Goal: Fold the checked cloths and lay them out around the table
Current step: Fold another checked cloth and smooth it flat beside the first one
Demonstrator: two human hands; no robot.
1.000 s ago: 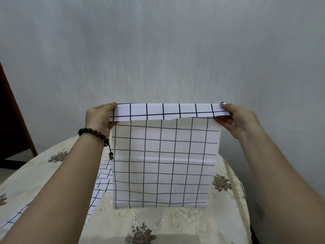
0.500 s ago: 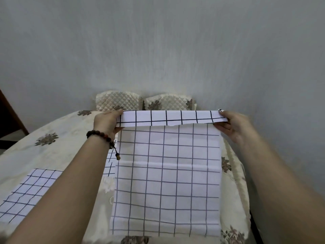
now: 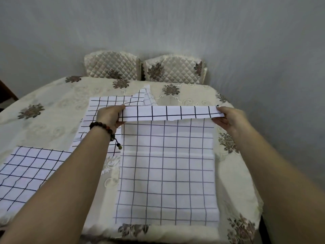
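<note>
A white checked cloth with dark grid lines lies across the near right part of the table. Its far edge is lifted and turned over into a narrow band. My left hand pinches the band's left end and my right hand pinches its right end. A second checked cloth lies loosely behind my left hand, one corner flipped up. At the near left a third checked cloth lies flat, partly under my left forearm.
The table wears a cream cloth with brown flower motifs. Two quilted chair backs stand at its far side against a grey wall. The table's right edge drops off close to the wall.
The cloth hung in the air in front of me a second ago; both hands have lowered it, so its body now lies on the table. My view has tilted down.
</note>
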